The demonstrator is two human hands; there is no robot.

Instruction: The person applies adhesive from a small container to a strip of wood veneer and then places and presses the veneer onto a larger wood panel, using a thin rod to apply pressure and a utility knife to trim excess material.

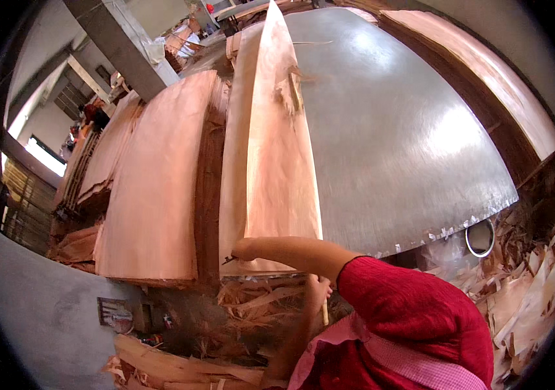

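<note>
My right hand (244, 250), on the arm in the red sleeve, reaches across to the left. It is closed at the near end of a long wood veneer sheet (277, 175), with a small dark thin tool (229, 260) jutting from it; its exact kind is too small to tell. Below that forearm, my left hand (320, 289) is closed around a thin pale wooden stick (325, 313) that points downward. The veneer narrows to a point at the far end and has a torn, knotty patch. It lies on a veneer stack (232, 195), against a metal-topped table.
The shiny metal tabletop (388, 130) spreads to the right, with a white ring (480, 238) hanging at its near edge. More veneer stacks stand left (154, 182) and far right (472, 65). Veneer scraps (531, 292) litter the floor. A concrete pillar (118, 49) rises behind.
</note>
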